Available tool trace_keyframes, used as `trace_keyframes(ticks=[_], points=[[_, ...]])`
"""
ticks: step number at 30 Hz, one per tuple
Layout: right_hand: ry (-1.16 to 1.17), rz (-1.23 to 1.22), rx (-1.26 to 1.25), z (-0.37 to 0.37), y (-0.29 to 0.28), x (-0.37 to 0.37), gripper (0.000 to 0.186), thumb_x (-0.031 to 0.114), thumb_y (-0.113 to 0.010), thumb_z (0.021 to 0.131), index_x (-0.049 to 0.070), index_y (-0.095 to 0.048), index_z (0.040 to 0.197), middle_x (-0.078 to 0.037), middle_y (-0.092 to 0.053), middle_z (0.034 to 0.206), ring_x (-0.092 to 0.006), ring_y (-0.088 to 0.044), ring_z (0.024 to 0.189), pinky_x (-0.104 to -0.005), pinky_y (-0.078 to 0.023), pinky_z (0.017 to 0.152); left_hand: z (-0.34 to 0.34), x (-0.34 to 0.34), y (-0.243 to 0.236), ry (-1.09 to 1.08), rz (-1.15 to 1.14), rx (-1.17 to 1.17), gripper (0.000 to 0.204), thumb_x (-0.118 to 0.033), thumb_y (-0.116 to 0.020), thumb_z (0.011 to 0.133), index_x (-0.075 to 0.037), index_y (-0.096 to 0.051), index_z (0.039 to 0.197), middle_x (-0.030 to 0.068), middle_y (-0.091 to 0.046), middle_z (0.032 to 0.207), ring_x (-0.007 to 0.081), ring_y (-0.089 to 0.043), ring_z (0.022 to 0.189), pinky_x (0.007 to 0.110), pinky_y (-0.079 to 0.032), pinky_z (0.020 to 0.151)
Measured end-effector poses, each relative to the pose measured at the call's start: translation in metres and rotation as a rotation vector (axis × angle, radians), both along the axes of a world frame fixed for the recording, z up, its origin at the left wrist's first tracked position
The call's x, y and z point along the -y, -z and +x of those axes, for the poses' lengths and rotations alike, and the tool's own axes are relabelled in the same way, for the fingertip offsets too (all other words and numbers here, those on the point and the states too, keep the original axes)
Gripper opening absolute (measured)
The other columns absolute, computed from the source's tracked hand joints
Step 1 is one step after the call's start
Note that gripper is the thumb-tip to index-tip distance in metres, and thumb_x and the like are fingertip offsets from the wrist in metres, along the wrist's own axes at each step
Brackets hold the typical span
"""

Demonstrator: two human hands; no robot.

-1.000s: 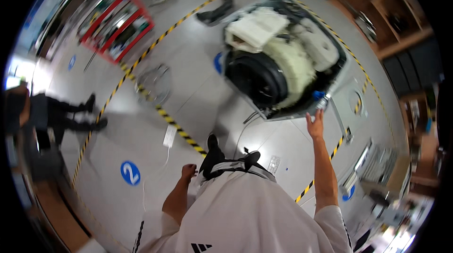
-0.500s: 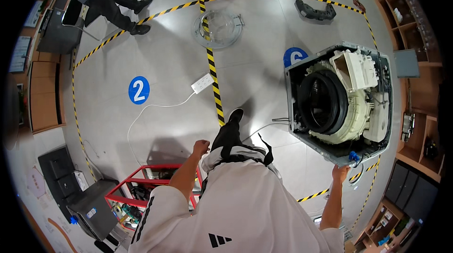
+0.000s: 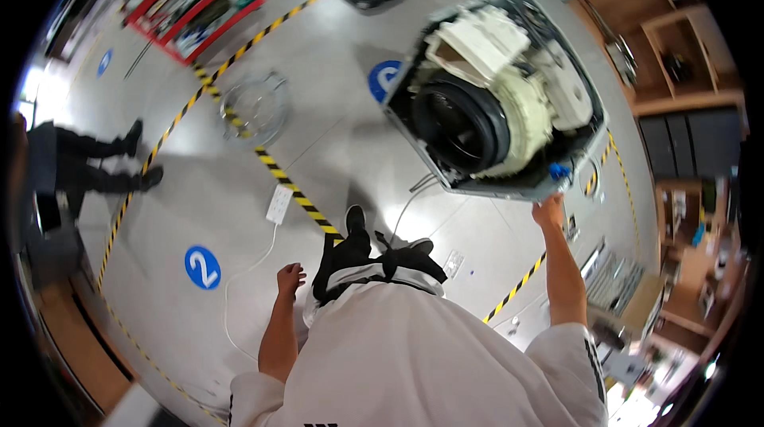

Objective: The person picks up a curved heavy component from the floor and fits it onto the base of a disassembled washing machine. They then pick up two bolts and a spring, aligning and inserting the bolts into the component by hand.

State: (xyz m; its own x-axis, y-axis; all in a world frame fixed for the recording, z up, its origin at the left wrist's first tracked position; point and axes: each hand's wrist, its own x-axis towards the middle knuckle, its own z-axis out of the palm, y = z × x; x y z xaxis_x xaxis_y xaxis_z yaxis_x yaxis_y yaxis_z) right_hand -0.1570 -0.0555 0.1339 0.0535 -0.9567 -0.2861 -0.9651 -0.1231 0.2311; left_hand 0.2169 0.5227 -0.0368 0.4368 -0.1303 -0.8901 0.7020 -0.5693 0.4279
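A stripped washing machine point(image 3: 497, 101) stands far right on the grey floor, panels off. Its dark drum opening faces left (cream tub and white parts exposed), and a small blue part sits at its near right corner.

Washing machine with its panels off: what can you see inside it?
Inside the washing machine: a cream tub with a black door ring, and a white boxy part above. The drum's interior is dark, unreadable. The right hand touches its lower frame edge.

The right hand point(image 3: 549, 210) is hard against the lower corner of the stripped washing machine point(image 3: 497, 101), which blocks everything beyond it. The left hand point(image 3: 290, 277) hangs over bare floor; only a power strip point(image 3: 279, 204) lies ahead.
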Motion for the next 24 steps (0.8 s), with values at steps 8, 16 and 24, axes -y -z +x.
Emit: trace_keyframes(ticks=[8, 16, 24], points=[[0.078, -0.021, 0.024, 0.010, -0.004, -0.014, 0.085, 0.031, -0.060, 0.078, -0.008, -0.012, 0.136, -0.027, -0.012, 0.144, -0.0383, -0.055, 0.103, -0.0399, -0.048, 0.082, 0.021, 0.011, -0.007, 0.138, -0.001, -0.025, 0.028, -0.023, -0.056, 0.085, -0.001, -0.058, 0.104, 0.0088, -0.062, 0.089, 0.0199, -0.063, 0.074, 0.032, -0.051, 0.059], [0.132, -0.002, 0.089, 0.018, -0.013, -0.020, 0.087, 0.030, -0.060, 0.078, -0.007, -0.008, 0.137, -0.029, -0.015, 0.142, -0.0403, -0.055, 0.101, -0.0409, -0.048, 0.083, 0.034, 0.004, -0.003, 0.270, -0.036, 0.005, 0.027, -0.020, -0.057, 0.085, 0.000, -0.057, 0.104, 0.0119, -0.063, 0.092, 0.0190, -0.060, 0.069, 0.031, -0.048, 0.056], [0.261, -0.015, 0.270, 0.025, -0.017, -0.018, 0.092, 0.012, -0.063, 0.069, -0.014, -0.003, 0.134, -0.035, -0.012, 0.139, -0.0370, -0.061, 0.090, -0.0422, -0.050, 0.076, 0.065, 0.023, -0.011, 1.370, -0.142, 0.497, 0.025, -0.024, -0.057, 0.083, -0.004, -0.059, 0.097, 0.0092, -0.062, 0.086, 0.0184, -0.059, 0.068, 0.030, -0.047, 0.058]])
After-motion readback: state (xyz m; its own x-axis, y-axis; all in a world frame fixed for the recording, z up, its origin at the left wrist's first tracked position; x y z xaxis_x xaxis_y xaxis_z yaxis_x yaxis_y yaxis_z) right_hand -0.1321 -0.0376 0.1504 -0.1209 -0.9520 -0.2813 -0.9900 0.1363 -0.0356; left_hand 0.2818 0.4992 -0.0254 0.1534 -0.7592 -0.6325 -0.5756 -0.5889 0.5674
